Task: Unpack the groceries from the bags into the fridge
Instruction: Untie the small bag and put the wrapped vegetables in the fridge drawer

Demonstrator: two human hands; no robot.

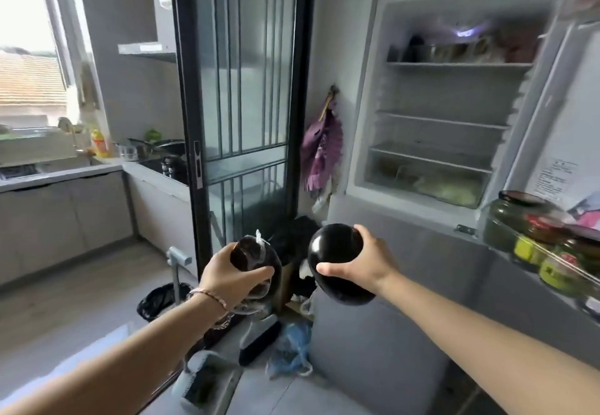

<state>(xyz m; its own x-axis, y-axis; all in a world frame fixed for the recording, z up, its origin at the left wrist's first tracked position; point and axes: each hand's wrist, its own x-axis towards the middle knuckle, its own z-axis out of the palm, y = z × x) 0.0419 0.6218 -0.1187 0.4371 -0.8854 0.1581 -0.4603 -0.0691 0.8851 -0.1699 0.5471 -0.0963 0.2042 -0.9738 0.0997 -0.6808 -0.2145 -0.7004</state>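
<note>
Two glossy dark eggplants (337, 262), one plastic-wrapped (256, 260), held side by side before the open fridge (438, 116).

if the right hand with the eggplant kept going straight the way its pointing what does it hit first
Probably the grey fridge front just below the open compartment; the right hand and its eggplant sit lower than the shelves. Depth is unclear.
</note>
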